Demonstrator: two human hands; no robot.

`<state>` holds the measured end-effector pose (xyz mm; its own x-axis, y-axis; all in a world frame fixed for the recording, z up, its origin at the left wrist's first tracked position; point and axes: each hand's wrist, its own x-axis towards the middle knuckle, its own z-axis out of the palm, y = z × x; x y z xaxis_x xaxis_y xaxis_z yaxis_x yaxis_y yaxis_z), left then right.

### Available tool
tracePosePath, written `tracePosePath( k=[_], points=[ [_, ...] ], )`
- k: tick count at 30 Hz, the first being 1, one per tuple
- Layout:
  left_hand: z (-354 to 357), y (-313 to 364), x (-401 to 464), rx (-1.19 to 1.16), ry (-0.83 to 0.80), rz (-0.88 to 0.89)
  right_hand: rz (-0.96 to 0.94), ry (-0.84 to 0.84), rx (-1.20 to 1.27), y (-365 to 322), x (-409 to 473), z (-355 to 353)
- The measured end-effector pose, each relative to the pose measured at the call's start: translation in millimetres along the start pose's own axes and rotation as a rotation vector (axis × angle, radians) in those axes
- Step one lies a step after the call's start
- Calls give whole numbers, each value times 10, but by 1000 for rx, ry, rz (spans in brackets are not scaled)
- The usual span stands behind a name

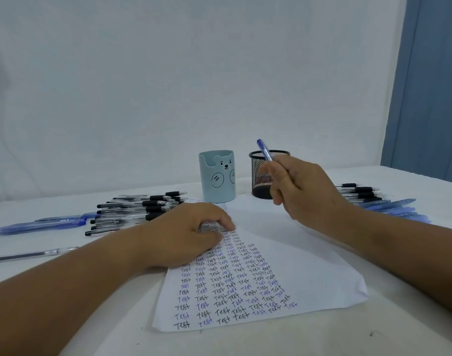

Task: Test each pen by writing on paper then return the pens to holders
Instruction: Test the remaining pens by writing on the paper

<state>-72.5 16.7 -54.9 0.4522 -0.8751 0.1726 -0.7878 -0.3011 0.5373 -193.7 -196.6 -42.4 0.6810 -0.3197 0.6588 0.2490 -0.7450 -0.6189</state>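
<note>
- Head view shows a big white worktop [245,340] with pens, a sheet of paper and two pen holders on it.
- The paper [284,253] lies in the middle. Rows and rows of the word "Test" in black and blue fill much of it, so I think many pens have been tried already. The right side of the sheet is blank.
- A big pile of black pens [140,209] lies on the left, and another pile of pens [373,199] lies on the right, behind the right arm. None of them are in a holder.
- The left hand [191,232] rests on the paper, fingers curled down, pressing it flat. It grips nothing.
- The right hand [302,186] is closed around a blue pen [264,150], lifted above the paper in front of the black holder.
- The bear holder [217,176] and the black mesh holder [261,186] stand at the back, close together. No pens stick out of either, so they look empty.
- So I think the putting back has hardly started, and most of that job is left.
</note>
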Motion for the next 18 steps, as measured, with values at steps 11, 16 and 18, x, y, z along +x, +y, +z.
tracePosePath(
  k=[11,16,18],
  points=[
    [-51,20,2,60,-19,-3,-126,-235,-281,-9,169,-350],
    [-50,21,6,84,-28,3,77,-414,-500,130,306,-908],
    [-54,21,16,113,-28,-7,158,-501,-585,182,321,-1112]
  ],
)
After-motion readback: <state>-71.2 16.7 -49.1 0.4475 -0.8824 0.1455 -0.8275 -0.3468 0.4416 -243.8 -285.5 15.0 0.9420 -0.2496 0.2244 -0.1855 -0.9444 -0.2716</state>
